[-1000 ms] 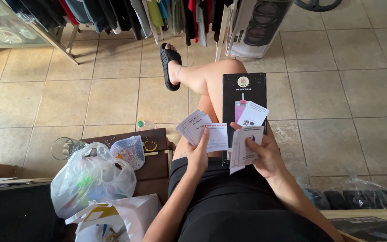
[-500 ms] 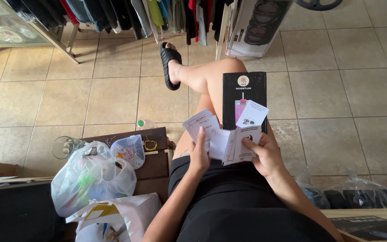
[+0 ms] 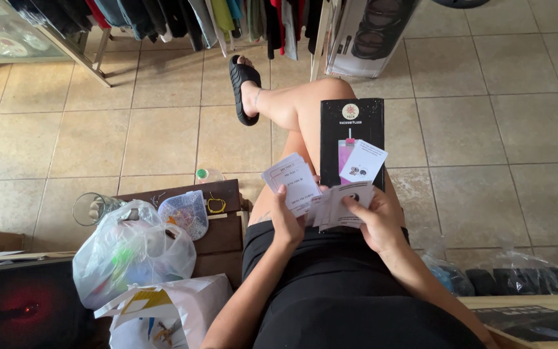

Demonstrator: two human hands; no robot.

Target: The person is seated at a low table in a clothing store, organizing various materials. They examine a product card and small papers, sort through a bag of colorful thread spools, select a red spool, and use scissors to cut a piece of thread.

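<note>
I sit with crossed legs and hold a folded white paper leaflet over my lap with both hands. My left hand grips its left fold, thumb on top. My right hand grips the right fold, thumb pressing the sheet. A tall black box with a pink picture rests on my thigh just beyond the leaflet. A small white card leans against the box front, above my right hand.
A dark wooden bench at my left carries a clear plastic bag, a small pouch and a glass. White bags lie below. Clothes hang at the far side. Dark bags sit on my right.
The leaflet's outer panels have been folded inward, so it is narrower now. My hands have come closer together. The black box and card have stayed put.
</note>
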